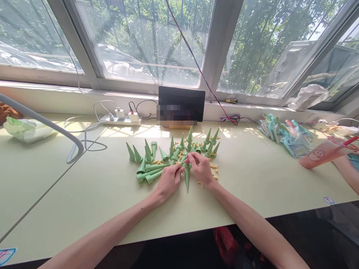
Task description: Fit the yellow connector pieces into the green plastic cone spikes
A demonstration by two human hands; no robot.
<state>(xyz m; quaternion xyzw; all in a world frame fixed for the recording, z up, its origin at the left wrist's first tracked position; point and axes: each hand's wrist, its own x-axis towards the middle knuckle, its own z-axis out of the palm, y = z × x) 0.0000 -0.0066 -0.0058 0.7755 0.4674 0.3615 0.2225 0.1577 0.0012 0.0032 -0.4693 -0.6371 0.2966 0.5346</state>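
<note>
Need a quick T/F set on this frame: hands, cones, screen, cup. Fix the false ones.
1. The left hand and right hand are close together at the green cones. True.
2. All the cones stand upright. False: several lie on their sides.
3. The cup has a red straw. True.
4. The cup is left of both hands. False: it is to their right.
5. The screen stands behind the cones. True.
</note>
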